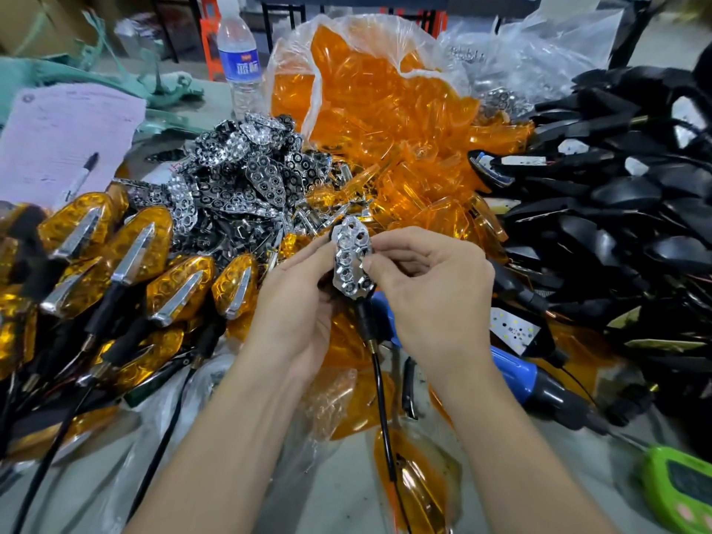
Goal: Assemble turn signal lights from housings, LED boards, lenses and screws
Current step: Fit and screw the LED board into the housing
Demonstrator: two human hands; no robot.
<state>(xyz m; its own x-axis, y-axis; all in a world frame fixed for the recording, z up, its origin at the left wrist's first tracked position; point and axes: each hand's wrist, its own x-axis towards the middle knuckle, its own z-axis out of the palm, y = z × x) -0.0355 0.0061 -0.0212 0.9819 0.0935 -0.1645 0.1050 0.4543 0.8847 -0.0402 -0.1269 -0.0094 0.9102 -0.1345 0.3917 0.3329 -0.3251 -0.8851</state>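
Both bare hands pinching a chrome honeycomb reflector plate (352, 256), left hand (296, 302) beneath, right hand (431, 291) fingertips (379, 246) on top, orange translucent lenses (370, 109) heaped behind

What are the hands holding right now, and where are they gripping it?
Both hold a half-built turn signal: the left hand grips its left side, the right hand pinches the right edge of its chrome reflector.

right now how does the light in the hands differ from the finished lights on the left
The held light shows a bare chrome reflector; the finished lights wear orange lenses. The held light is gripped by the left hand and right hand; the finished lights lie piled. Both have black stems.
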